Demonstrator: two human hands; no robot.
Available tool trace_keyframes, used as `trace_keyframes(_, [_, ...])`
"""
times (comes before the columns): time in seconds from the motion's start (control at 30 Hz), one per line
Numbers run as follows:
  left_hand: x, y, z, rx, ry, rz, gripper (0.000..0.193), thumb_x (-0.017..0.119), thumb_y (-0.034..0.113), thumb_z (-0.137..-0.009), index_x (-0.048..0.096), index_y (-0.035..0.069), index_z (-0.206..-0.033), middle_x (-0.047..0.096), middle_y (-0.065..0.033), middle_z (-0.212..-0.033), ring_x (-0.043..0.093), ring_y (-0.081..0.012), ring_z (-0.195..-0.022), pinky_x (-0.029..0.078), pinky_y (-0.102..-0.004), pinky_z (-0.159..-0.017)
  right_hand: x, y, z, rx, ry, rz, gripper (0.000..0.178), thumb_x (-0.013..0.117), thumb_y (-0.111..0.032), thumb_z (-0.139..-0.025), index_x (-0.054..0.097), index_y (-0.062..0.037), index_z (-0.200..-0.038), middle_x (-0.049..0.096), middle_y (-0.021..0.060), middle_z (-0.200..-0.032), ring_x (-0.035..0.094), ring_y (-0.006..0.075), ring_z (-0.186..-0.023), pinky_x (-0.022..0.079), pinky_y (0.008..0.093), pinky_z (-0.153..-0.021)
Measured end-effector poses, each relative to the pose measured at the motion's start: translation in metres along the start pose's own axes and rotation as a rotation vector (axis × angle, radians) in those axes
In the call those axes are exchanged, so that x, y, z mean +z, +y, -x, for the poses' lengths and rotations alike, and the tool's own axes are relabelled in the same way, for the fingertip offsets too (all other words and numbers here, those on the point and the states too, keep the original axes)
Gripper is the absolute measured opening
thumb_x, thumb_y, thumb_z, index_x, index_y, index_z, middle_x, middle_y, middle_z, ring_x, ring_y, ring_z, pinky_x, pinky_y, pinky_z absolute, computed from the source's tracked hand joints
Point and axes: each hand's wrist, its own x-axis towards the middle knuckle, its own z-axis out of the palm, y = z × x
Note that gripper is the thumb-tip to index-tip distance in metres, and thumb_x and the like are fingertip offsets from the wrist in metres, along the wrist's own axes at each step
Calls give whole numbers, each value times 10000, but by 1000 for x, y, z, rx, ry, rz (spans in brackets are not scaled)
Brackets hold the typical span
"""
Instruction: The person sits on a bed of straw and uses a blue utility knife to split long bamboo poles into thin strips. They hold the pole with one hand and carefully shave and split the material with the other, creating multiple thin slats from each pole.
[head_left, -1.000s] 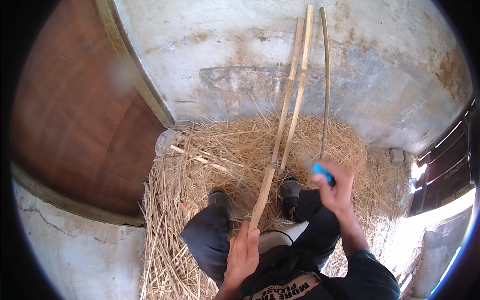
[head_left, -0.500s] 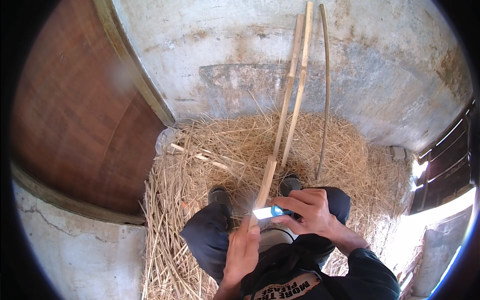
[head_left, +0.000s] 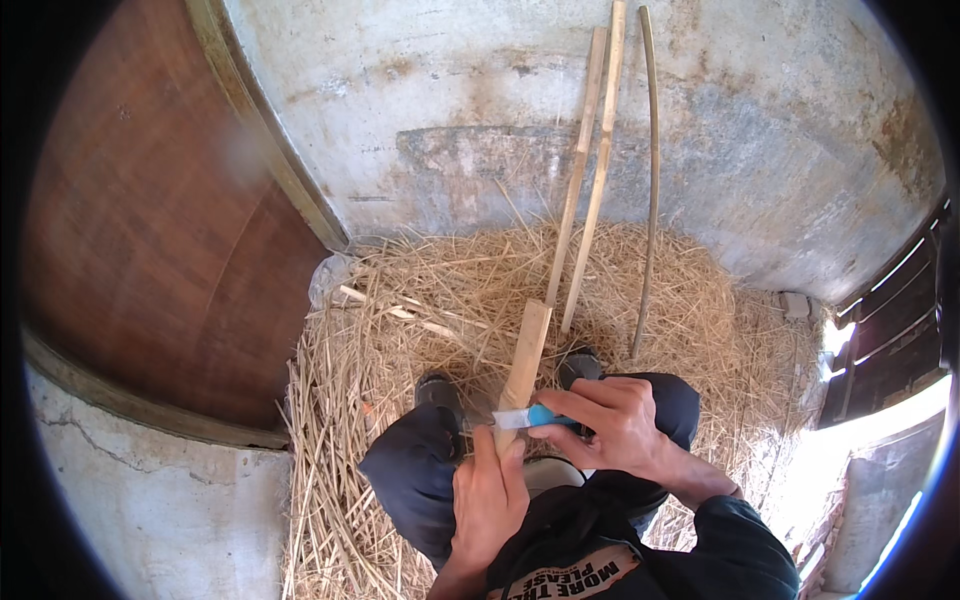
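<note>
My left hand (head_left: 488, 500) is closed around the lower end of a pale wooden stick (head_left: 528, 345), which slants up and away from me between my knees. My right hand (head_left: 608, 420) grips the blue handle of a utility knife (head_left: 511, 419). Its flat metal blade lies across the stick just above my left fingers and touches or nearly touches the wood. A shaved, tapered patch shows on the stick near the blade. The stick's lowest end is hidden in my left hand.
Two squared wooden strips (head_left: 596, 165) and a thin rounded pole (head_left: 652, 180) lean on the concrete wall (head_left: 480, 90). Straw (head_left: 430, 270) covers the floor around my shoes (head_left: 437, 392). A brown wooden door (head_left: 160, 220) is at left; dark slats (head_left: 890, 310) stand at right.
The stick has rolled in my left hand, so a broader face shows. The knife blade has tilted and shifted slightly left and no longer glares.
</note>
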Motion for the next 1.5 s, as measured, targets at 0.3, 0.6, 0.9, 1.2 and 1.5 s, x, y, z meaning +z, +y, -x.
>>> trace_keyframes(0.3, [2, -10, -1, -42, -41, -64, 288, 568, 223, -1109, 473, -49, -1102, 618, -305, -677, 647, -558, -668, 482, -597, -574, -3, 6, -3, 48, -54, -12, 332, 868, -415, -859, 808, -169, -1073, 630, -33, -681, 613, 178, -503, 454, 318, -469])
trace_keyframes(0.6, [1, -11, 37, -68, -118, -44, 371, 528, 286, -1126, 509, -59, -1261, 655, -344, -793, 650, -599, -784, 481, -659, -679, -40, 110, -18, 569, 293, 84, 337, 780, -340, -992, 808, -23, -1103, 729, 125, -737, 685, 214, -596, 532, 357, -576])
trace_keyframes(0.9, [-5, -21, 10, -92, -143, 97, 387, 514, 333, -1141, 535, -48, -1205, 638, -281, -765, 658, -503, -714, 477, -553, -632, -12, 27, 0, 72, -44, -200, 300, 892, -293, -861, 801, -83, -1054, 761, 49, -844, 699, 215, -602, 538, 335, -540])
trace_keyframes(1.2, [-19, -37, -2, -418, -600, 996, 642, 503, 753, -1050, 446, 128, -915, 349, 40, -805, 302, -70, -667, 230, -239, -558, -12, 34, 16, 292, 88, -485, 297, 790, -290, -984, 746, -32, -1125, 721, 98, -843, 668, 212, -637, 512, 307, -606])
trace_keyframes(1.5, [-18, -33, -2, -439, -552, 961, 694, 509, 791, -1026, 463, 108, -918, 366, 32, -813, 300, -76, -668, 224, -257, -555, -4, 16, 12, -43, 28, -147, 376, 901, -388, -792, 793, -151, -1063, 609, -13, -711, 600, 183, -534, 444, 325, -488])
